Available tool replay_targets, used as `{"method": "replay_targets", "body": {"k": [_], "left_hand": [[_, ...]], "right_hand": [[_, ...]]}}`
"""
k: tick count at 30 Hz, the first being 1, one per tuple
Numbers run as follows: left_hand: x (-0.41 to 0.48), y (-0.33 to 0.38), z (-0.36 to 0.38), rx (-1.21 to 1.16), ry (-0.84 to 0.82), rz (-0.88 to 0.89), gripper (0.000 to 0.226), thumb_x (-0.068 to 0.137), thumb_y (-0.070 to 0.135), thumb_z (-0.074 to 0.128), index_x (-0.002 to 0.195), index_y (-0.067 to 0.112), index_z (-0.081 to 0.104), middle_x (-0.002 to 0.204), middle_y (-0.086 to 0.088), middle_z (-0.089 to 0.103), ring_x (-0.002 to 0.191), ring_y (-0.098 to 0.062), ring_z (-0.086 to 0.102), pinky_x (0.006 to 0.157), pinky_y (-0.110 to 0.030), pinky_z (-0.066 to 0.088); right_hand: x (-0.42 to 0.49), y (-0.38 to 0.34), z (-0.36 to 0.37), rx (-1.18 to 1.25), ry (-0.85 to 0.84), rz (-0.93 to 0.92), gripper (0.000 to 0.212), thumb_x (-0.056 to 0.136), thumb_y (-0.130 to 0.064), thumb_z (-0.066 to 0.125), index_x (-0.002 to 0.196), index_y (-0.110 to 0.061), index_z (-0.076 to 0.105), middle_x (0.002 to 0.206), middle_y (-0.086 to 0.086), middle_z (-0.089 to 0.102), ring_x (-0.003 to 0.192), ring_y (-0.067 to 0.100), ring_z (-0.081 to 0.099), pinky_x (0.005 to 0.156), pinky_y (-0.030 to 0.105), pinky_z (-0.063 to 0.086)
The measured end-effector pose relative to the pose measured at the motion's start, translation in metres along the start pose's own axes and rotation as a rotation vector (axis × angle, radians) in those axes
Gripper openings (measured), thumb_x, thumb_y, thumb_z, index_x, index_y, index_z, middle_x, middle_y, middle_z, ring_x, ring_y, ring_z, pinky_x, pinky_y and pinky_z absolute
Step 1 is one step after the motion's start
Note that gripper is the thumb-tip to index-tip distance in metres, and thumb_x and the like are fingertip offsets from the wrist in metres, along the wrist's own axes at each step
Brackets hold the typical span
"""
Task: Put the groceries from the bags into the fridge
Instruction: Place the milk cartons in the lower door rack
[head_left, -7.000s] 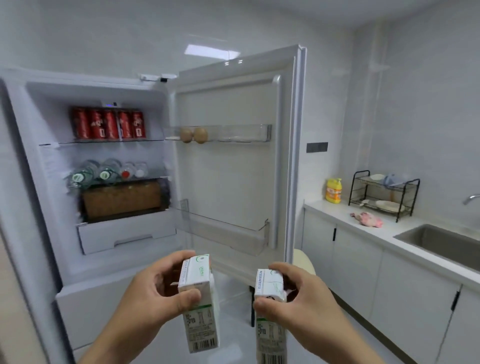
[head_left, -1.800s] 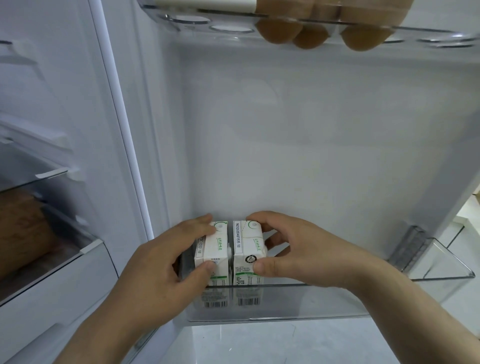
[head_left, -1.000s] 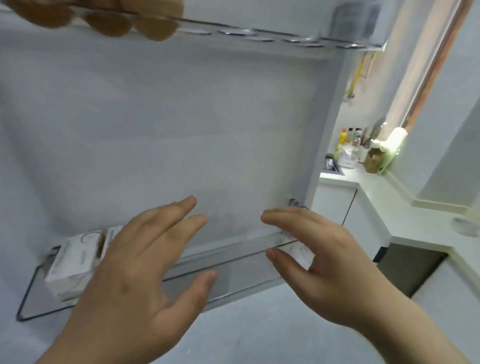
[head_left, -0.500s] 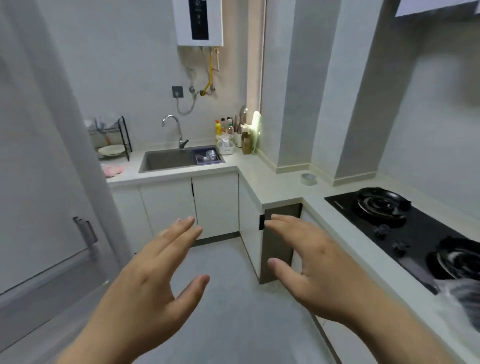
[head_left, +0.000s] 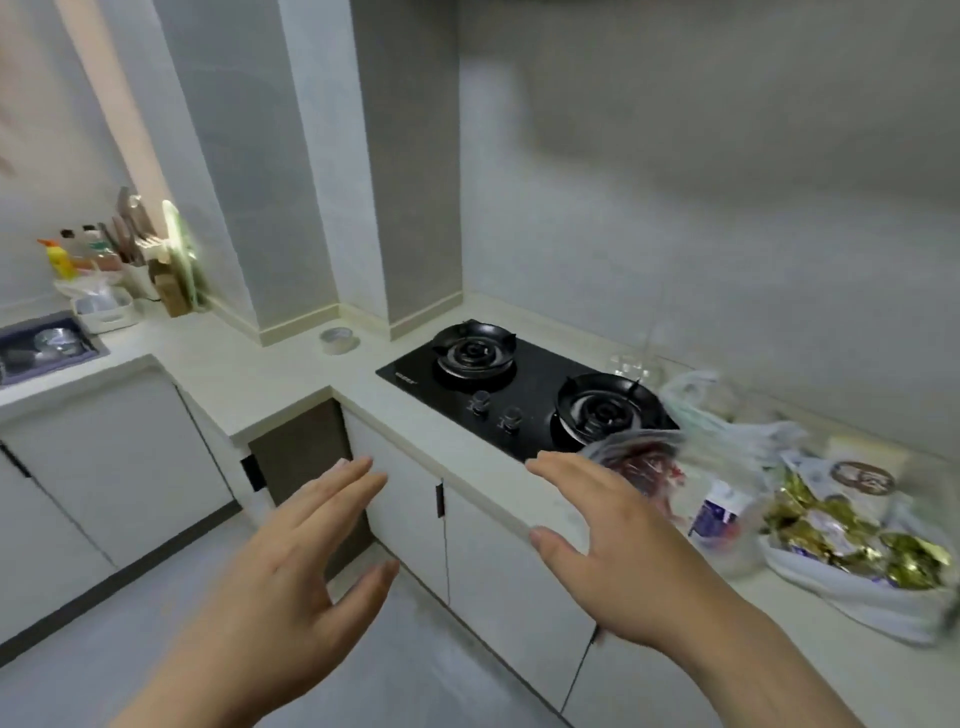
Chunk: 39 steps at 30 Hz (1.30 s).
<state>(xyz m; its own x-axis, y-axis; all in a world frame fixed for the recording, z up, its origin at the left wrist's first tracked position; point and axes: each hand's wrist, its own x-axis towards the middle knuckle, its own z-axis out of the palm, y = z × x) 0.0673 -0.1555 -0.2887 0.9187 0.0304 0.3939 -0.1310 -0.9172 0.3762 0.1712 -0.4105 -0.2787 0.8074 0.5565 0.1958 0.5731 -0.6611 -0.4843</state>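
Note:
Thin plastic grocery bags (head_left: 737, 441) lie on the white counter at the right, past the stove. One clear bag holds a reddish pack (head_left: 652, 475) and a blue-and-white carton (head_left: 719, 512). A white bag (head_left: 852, 587) holds gold-wrapped items (head_left: 831, 525). My left hand (head_left: 291, 566) hovers over the floor with straight fingers and holds nothing. My right hand (head_left: 618, 540) is spread, empty, over the counter's front edge just left of the bags. The fridge is out of view.
A black two-burner gas stove (head_left: 524, 389) is set into the counter (head_left: 291, 374). A roll of tape (head_left: 337, 340) lies behind it. At the far left are a sink (head_left: 41, 348), bottles and a knife block (head_left: 150, 249). White cabinets line the floor (head_left: 156, 623).
I set both cartons side by side in the fridge door shelf and let go. My view then swung right, away from the fridge to the stove and bags, with both hands empty.

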Motion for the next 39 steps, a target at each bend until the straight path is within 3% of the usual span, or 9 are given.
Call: {"method": "replay_targets", "body": {"k": [7, 10, 13, 20, 25, 28, 32, 35, 39], "left_hand": [[0.105, 0.004, 0.098, -0.178, -0.168, 0.132, 0.059, 0.074, 0.073, 0.037, 0.131, 0.058, 0.031, 0.141, 0.050, 0.017, 0.133, 0.023, 0.012, 0.101, -0.009, 0.019], [0.146, -0.002, 0.138, -0.251, -0.262, 0.163, 0.059, 0.071, 0.074, 0.037, 0.128, 0.059, 0.031, 0.140, 0.053, 0.008, 0.132, 0.025, 0.011, 0.099, -0.007, 0.020], [0.179, -0.011, 0.176, -0.310, -0.394, 0.181, 0.065, 0.070, 0.073, 0.040, 0.131, 0.052, 0.037, 0.140, 0.047, 0.025, 0.134, 0.021, 0.015, 0.104, -0.016, 0.026], [0.235, -0.009, 0.255, -0.331, -0.659, 0.257, 0.068, 0.069, 0.073, 0.037, 0.134, 0.052, 0.035, 0.139, 0.042, 0.023, 0.130, 0.011, 0.029, 0.104, -0.020, 0.034], [0.262, 0.021, 0.299, -0.371, -0.789, 0.280, 0.061, 0.075, 0.064, 0.051, 0.132, 0.052, 0.034, 0.139, 0.038, 0.029, 0.134, 0.005, 0.033, 0.108, -0.020, 0.030], [0.269, 0.048, 0.331, -0.417, -0.850, 0.202, 0.057, 0.085, 0.039, 0.068, 0.135, 0.044, 0.042, 0.141, 0.029, 0.040, 0.124, -0.020, 0.054, 0.102, -0.016, 0.034], [0.275, 0.079, 0.368, -0.412, -0.885, 0.207, 0.061, 0.085, 0.039, 0.065, 0.142, 0.028, 0.045, 0.141, 0.020, 0.044, 0.134, -0.003, 0.040, 0.101, -0.006, 0.023], [0.283, 0.098, 0.383, -0.371, -0.870, 0.194, 0.063, 0.083, 0.043, 0.060, 0.142, 0.026, 0.045, 0.142, 0.017, 0.045, 0.133, -0.002, 0.040, 0.103, -0.011, 0.026], [0.299, 0.115, 0.391, -0.303, -0.834, 0.191, 0.056, 0.086, 0.030, 0.067, 0.139, 0.024, 0.049, 0.136, 0.016, 0.050, 0.125, -0.002, 0.045, 0.091, 0.005, 0.017]], "right_hand": [[0.006, 0.100, -0.012, 0.044, 0.053, 0.352, 0.049, 0.096, -0.039, 0.053, 0.142, -0.046, 0.035, 0.117, -0.054, 0.020, 0.112, -0.022, 0.026, 0.088, -0.002, 0.020], [0.015, 0.136, -0.008, 0.051, 0.046, 0.467, 0.051, 0.097, -0.039, 0.053, 0.145, -0.042, 0.035, 0.132, -0.042, 0.029, 0.119, -0.018, 0.028, 0.095, 0.003, 0.021], [0.020, 0.168, 0.000, 0.040, 0.020, 0.586, 0.055, 0.096, -0.038, 0.053, 0.147, -0.039, 0.034, 0.150, -0.026, 0.031, 0.135, -0.009, 0.027, 0.104, 0.008, 0.020], [0.016, 0.221, 0.006, 0.054, 0.034, 0.828, 0.054, 0.096, -0.035, 0.054, 0.146, -0.035, 0.036, 0.150, -0.020, 0.036, 0.137, 0.001, 0.033, 0.108, 0.018, 0.030], [0.007, 0.255, -0.006, 0.087, 0.092, 0.934, 0.054, 0.095, -0.031, 0.058, 0.144, -0.036, 0.038, 0.140, -0.020, 0.043, 0.128, 0.004, 0.043, 0.097, 0.015, 0.034], [0.007, 0.281, -0.013, 0.081, 0.092, 0.981, 0.059, 0.095, -0.031, 0.059, 0.148, -0.031, 0.035, 0.144, -0.014, 0.043, 0.131, 0.009, 0.044, 0.096, 0.018, 0.035], [0.016, 0.323, -0.022, 0.062, 0.050, 0.940, 0.059, 0.093, -0.030, 0.062, 0.147, -0.029, 0.038, 0.140, -0.008, 0.048, 0.124, 0.011, 0.047, 0.098, 0.024, 0.039], [0.024, 0.358, -0.027, 0.072, 0.017, 0.909, 0.063, 0.091, -0.033, 0.064, 0.148, -0.028, 0.037, 0.148, -0.009, 0.042, 0.132, 0.012, 0.042, 0.105, 0.027, 0.037], [0.040, 0.397, -0.025, 0.054, -0.080, 0.847, 0.066, 0.088, -0.040, 0.066, 0.147, -0.025, 0.040, 0.147, -0.008, 0.044, 0.134, 0.014, 0.040, 0.104, 0.027, 0.036]]}}
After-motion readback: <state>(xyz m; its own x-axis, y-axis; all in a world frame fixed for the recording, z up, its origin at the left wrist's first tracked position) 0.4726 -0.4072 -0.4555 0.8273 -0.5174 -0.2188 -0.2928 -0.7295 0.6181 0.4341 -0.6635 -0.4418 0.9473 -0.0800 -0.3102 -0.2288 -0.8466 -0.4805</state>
